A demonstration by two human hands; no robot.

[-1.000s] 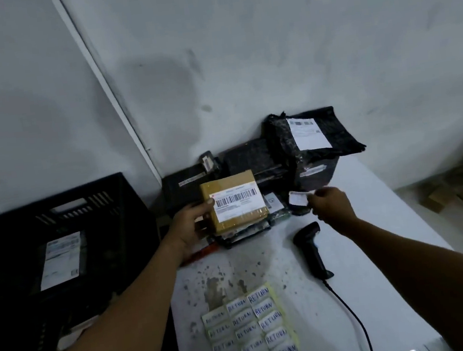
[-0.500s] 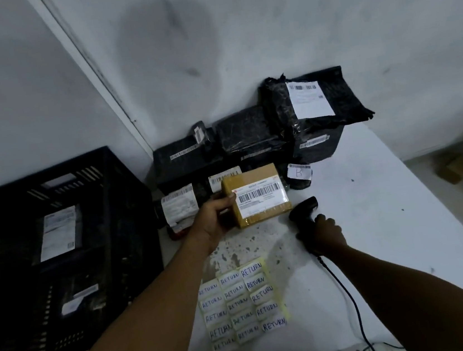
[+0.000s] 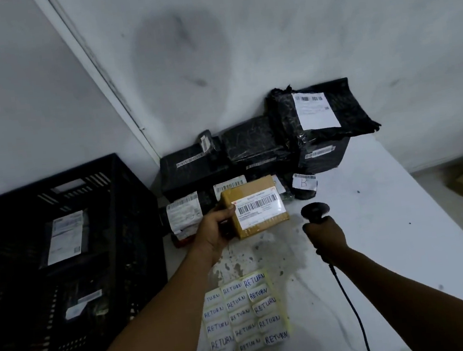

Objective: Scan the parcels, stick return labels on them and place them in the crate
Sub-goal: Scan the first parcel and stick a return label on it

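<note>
White RETURN stickers [image 3: 246, 318] lie nearest me, below both wrists. My right hand [image 3: 325, 235] is wrapped around the barcode scanner [image 3: 315, 212]; my left hand [image 3: 212, 231] clamps the brown cardboard parcel [image 3: 254, 206] by its left end, thumb on top, barcode up. Glare off that glossy label could spoil the scan. Left of my left hand sits the black crate [image 3: 59, 254]; black parcels [image 3: 256, 149] are stacked beyond.

Crate [image 3: 127, 188] left of table [image 3: 378, 244]; parcels [image 3: 265, 148] at its back, labels [image 3: 244, 316] in front.
</note>
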